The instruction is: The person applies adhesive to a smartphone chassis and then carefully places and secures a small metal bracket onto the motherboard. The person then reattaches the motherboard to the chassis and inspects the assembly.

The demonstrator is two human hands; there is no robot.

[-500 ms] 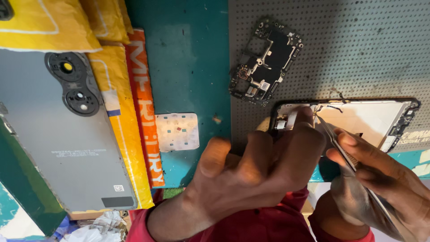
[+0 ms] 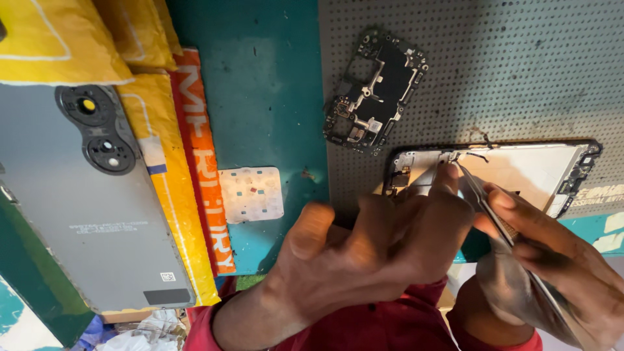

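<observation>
1. The right hand [image 2: 552,260] pinches metal tweezers [image 2: 494,214], tips reaching toward 11 o'clock into the phone frame [image 2: 520,166].
2. The left hand [image 2: 383,240] presses fingertips [image 2: 447,174] on the frame's left end, holding nothing.
3. The circuit board [image 2: 374,91] lies at 11 o'clock of the frame.

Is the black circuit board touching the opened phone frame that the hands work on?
Apart. In the head view, the circuit board lies on the grey perforated mat, and a strip of bare mat shows between its lower edge and the top rim of the phone frame.
</observation>
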